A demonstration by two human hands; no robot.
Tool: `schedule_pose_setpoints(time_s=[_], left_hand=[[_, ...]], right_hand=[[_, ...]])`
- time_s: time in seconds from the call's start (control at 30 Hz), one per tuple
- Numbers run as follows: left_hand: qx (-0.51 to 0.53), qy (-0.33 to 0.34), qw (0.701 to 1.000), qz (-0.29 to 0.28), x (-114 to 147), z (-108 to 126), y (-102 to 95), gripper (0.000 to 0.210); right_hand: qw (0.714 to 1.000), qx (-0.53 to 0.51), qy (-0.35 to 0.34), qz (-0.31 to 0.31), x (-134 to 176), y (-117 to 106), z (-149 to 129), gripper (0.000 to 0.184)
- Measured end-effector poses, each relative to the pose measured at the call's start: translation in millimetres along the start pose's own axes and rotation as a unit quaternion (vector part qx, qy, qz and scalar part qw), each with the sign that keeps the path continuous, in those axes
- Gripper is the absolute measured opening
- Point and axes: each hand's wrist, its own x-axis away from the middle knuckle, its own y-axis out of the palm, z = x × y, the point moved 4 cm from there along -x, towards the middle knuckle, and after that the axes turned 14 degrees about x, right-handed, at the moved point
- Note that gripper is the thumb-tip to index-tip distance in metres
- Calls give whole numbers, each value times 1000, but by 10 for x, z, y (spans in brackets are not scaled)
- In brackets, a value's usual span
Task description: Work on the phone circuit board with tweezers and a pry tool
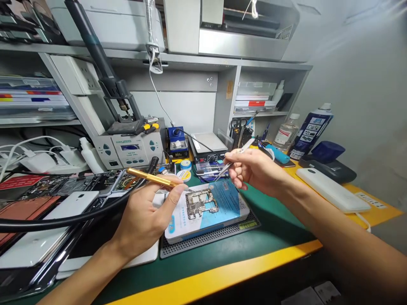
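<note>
Left hand (149,216) clamped on gold pen (151,177), pinched near its thin end, likely for fine control; tip at board's (195,205) far left corner, contact can't tell. Right hand (254,169) closed round tweezers (223,171), slanted down with tips just past board's far edge, seemingly to keep fingers out of the way; whether tips meet, can't tell. Board lies flat on box (230,203), probably for height; box sits on mat (210,238), presumably against slipping.
</note>
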Motion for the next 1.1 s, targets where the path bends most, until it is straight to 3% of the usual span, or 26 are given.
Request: schedule_pose_setpoints(time_s=[0.13, 0.23, 0.4, 0.6, 1.1], left_hand=[[-16, 10, 1000, -3, -4, -21, -28, 20], [-27, 21, 999, -18, -1, 12, -31, 13], [-43, 45, 997, -52, 12, 74, -11, 9], [-90, 43, 994, -34, 15, 9, -28, 11], [-85, 37, 994, -60, 58, -58, -18, 19]], right_hand=[[995, 4, 33, -95, -158, 77, 142, 32], [992, 19, 35, -122, -130, 112, 245, 33], [995, 76, 5, -66, -37, 92, 290, 29], [995, 102, -2, -8, 15, 119, 344, 31], [985, 168, -16, -13, 105, 165, 381, 30]])
